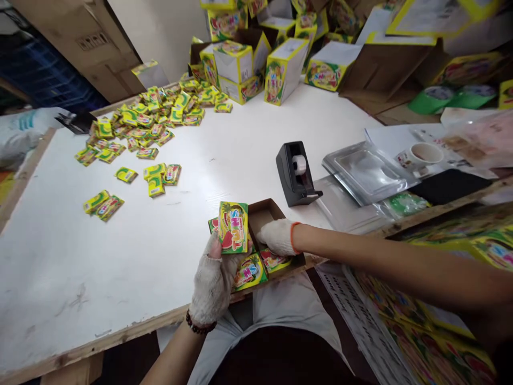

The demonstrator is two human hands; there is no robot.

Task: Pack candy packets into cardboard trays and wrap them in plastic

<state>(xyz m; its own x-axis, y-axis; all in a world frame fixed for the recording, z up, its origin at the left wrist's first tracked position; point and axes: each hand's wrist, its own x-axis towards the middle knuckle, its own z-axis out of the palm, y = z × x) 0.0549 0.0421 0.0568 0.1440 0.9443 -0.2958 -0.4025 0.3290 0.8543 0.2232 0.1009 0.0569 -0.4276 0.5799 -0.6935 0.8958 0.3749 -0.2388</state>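
Note:
My left hand (212,280), in a white fingerless glove, is closed on a yellow-green candy packet (233,226) held upright over a shallow brown cardboard box (267,209) at the table's near edge. My right hand (277,237), also gloved, reaches into the box, its fingers curled against the packets; whether it grips one I cannot tell. Several more packets (250,270) lie flat inside the box.
A black tape dispenser (295,174) stands just beyond the box. Loose packets (148,125) are scattered over the white table (120,240) at the far left. Printed cartons (280,69) pile up at the back. Clear plastic trays (366,171) and a cup (425,154) lie right.

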